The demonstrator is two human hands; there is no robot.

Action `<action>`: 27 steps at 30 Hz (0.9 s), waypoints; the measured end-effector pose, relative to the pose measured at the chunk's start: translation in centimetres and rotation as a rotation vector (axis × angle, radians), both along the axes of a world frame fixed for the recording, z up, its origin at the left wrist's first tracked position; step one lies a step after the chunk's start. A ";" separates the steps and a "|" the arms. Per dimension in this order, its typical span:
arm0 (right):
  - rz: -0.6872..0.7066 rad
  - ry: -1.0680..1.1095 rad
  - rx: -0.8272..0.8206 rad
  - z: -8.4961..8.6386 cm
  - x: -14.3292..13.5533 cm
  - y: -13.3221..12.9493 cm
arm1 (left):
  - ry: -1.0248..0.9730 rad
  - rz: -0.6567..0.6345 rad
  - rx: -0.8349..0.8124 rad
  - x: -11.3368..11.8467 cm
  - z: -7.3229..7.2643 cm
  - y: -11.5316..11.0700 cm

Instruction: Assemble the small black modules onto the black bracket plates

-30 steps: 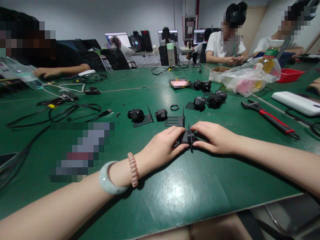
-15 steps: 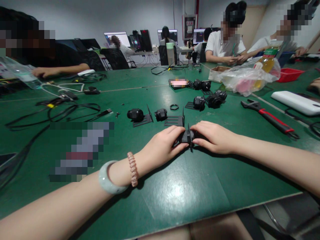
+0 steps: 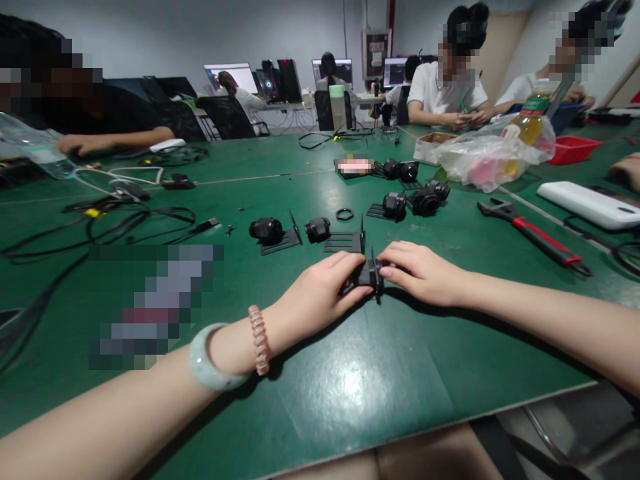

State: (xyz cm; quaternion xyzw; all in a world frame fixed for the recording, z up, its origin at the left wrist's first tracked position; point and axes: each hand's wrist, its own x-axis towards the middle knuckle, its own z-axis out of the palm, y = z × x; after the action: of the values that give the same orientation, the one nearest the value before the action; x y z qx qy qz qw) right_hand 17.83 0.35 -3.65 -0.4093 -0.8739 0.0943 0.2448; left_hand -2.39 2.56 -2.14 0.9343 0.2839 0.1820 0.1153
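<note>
My left hand (image 3: 325, 283) wraps thumb and fingers around a black fitting (image 3: 369, 272) that looks like a cable gland set through an upright black plate. From the other side, my right hand (image 3: 425, 270) has its thumb and fingers closed at the fitting's right end, partly hiding it. Just beyond my hands lie a slotted black bracket (image 3: 345, 241), a small black fitting (image 3: 317, 229) and a thin black hex nut (image 3: 345, 214). To their left is a larger black fitting (image 3: 266, 230) next to another bracket (image 3: 281, 243).
More black fittings (image 3: 395, 205) lie farther back. An adjustable wrench (image 3: 535, 237) with a red and black handle and a white power bank (image 3: 590, 205) are at right. Cables (image 3: 145, 223) tangle at left. A plastic bag (image 3: 490, 160) lies behind; people sit around the green table.
My right hand's fingers have shifted on the fitting's right end, the thumb now higher against the plate. My left hand keeps its grip. The view has shifted slightly.
</note>
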 end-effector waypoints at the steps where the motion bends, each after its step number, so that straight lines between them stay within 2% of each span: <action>1: 0.003 0.007 -0.005 0.0 0.0 0.0 | 0.002 0.002 0.001 0.0 0.0 0.0; 11: -0.009 0.031 0.005 0.0 0.1 -0.1 | 0.013 -0.003 0.003 0.0 0.0 0.0; 19: 0.067 0.049 0.071 0.2 0.3 -0.5 | -0.017 -0.001 -0.001 0.0 -0.1 0.0; 27: 0.061 0.022 0.070 0.0 0.2 -0.4 | 0.002 0.003 -0.004 0.0 -0.2 0.2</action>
State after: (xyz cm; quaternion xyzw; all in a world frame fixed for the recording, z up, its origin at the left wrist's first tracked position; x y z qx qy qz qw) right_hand 18.06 -0.04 -3.62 -0.3726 -0.8860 0.0754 0.2656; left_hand -2.39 2.71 -2.32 0.9339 0.2856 0.1808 0.1168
